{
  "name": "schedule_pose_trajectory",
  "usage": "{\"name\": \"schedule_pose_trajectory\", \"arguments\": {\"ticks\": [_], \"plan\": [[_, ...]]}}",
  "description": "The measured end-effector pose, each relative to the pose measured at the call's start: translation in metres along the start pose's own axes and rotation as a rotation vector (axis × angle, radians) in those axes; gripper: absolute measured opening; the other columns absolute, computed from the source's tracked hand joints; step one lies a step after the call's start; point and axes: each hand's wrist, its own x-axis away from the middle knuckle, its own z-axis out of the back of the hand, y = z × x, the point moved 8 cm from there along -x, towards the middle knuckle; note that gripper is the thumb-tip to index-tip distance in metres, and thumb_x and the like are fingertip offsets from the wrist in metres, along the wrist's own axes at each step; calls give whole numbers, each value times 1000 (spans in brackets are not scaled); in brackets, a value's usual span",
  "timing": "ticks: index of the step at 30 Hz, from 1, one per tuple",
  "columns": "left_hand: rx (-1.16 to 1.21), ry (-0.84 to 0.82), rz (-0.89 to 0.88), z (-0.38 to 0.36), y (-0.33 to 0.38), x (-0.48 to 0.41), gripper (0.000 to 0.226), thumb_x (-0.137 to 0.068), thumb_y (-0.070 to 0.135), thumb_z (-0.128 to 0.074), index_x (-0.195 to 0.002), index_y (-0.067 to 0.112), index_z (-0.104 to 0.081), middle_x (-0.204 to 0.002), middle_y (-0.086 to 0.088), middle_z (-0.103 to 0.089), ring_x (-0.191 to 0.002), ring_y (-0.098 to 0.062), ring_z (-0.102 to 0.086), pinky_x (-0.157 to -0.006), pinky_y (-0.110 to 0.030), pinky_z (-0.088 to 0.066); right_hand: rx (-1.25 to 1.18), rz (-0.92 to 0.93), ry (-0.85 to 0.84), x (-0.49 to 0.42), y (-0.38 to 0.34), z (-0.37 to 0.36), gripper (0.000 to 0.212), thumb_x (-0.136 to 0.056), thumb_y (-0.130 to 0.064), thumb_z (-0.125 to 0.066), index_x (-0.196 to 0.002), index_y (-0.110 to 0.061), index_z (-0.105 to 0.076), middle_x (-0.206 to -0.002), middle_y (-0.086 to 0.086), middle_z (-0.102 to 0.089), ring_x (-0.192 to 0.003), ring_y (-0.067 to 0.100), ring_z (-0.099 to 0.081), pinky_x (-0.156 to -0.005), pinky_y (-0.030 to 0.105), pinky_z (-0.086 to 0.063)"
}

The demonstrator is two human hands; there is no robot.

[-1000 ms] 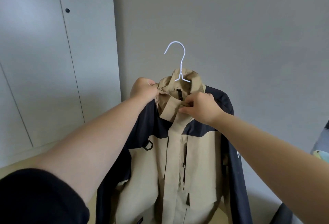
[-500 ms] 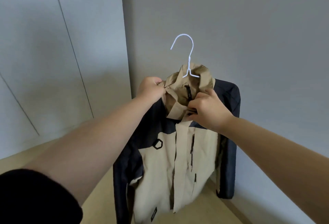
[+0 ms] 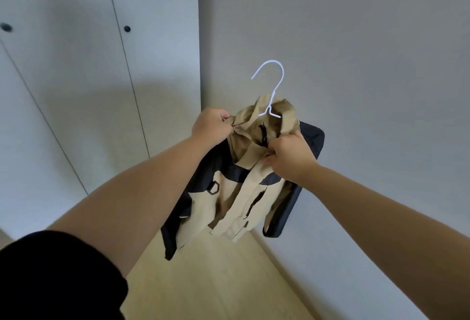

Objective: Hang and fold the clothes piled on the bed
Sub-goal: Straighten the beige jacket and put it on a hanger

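Two hands hold our jacket [image 3: 236, 187] at frame centre. Left hand [image 3: 212, 126] and right hand [image 3: 290, 154] pinch its collar, apparently steadying it on the hanger [image 3: 272, 85].

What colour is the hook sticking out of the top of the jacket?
White. The hanger hook shows clearly in the head view, above the jacket collar.

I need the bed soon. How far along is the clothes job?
Done: the tan and navy jacket is on the white hanger, hook poking out of the collar. In hand: left hand and right hand grip the collar, holding it aloft. Left: the hook hangs on nothing, the wardrobe doors are shut; the bed pile is out of view.
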Motion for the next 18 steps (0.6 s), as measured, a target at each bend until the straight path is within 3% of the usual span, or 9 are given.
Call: {"name": "schedule_pose_trajectory", "arguments": {"ticks": [3, 6, 7, 9, 11, 12, 14, 16, 18], "plan": [[41, 21, 3, 64, 29, -11, 6, -67, 10, -69, -63, 8, -66, -56, -1, -50, -57, -17, -44, -57, -27, -33, -21, 62, -29, -24, -35, 52, 21, -89, -26, -61, -74, -11, -59, -69, -1, -52, -77, 20, -47, -81, 29, -28], [73, 28, 14, 120, 34, -14, 3, -67, 5, -71, -68, 7, -69, -60, -1, -55, -61, -16, -47, -59, -26, -34, -330, 58, -64, -40, -59, 88, 26, -89, -31, -63, -79, -8, -69, -66, 1, -60, -68, 16, -52, -69, 30, -39], [93, 23, 14, 138, 33, -15, 5, -67, 1, -71, -68, 6, -69, -62, -2, -55, -61, -15, -47, -59, -25, -34, -421, 39, 61, -47, -60, 108, 24, -91, -32, -61, -88, -11, -72, -76, 2, -66, -77, 18, -57, -72, 31, -44], [118, 4, 1, 172, 30, -16, 14, -67, -5, -69, -66, 9, -68, -61, -1, -53, -59, -13, -45, -58, -23, -34, -473, -65, 356, -58, -50, 142, 30, -93, -30, -58, -118, -14, -63, -113, 7, -65, -112, 26, -52, -96, 36, -40], [130, -30, -30, 199, 26, -17, 18, -69, -7, -67, -68, 11, -69, -65, -3, -55, -62, -13, -48, -60, -23, -37, -410, -183, 270, -76, -45, 139, 49, -91, -34, -59, -136, -16, -47, -134, 8, -52, -127, 29, -40, -106, 39, -30], [124, -35, -44, 210, 23, -16, 16, -70, -6, -68, -71, 10, -69, -68, -5, -57, -65, -14, -50, -62, -23, -39, -366, -212, 131, -87, -48, 128, 45, -90, -38, -60, -129, -16, -51, -127, 7, -55, -122, 30, -44, -101, 38, -35], [63, -42, -70, 227, 16, -14, 9, -73, -3, -70, -74, 5, -69, -71, -4, -58, -66, -13, -50, -65, -24, -39, -390, -259, -49, -102, -64, 109, 24, -88, -38, -64, -83, -15, -58, -86, 3, -61, -93, 30, -55, -70, 32, -39], [-20, -68, -91, 241, 8, -13, 8, -77, 1, -70, -71, 2, -65, -68, -1, -53, -66, -12, -46, -65, -25, -36, -423, -265, 41, -117, -82, 109, 36, -86, -24, -67, -59, -15, -45, -67, 3, -53, -75, 27, -51, -57, 30, -30], [19, -86, -81, 262, 4, -18, 7, -83, 9, -65, -77, 9, -69, -75, 3, -60, -76, -13, -53, -73, -26, -40, -430, -302, 204, -129, -98, 113, 29, -86, -13, -60, -62, -11, -45, -69, 8, -54, -72, 27, -49, -60, 29, -31]]}}
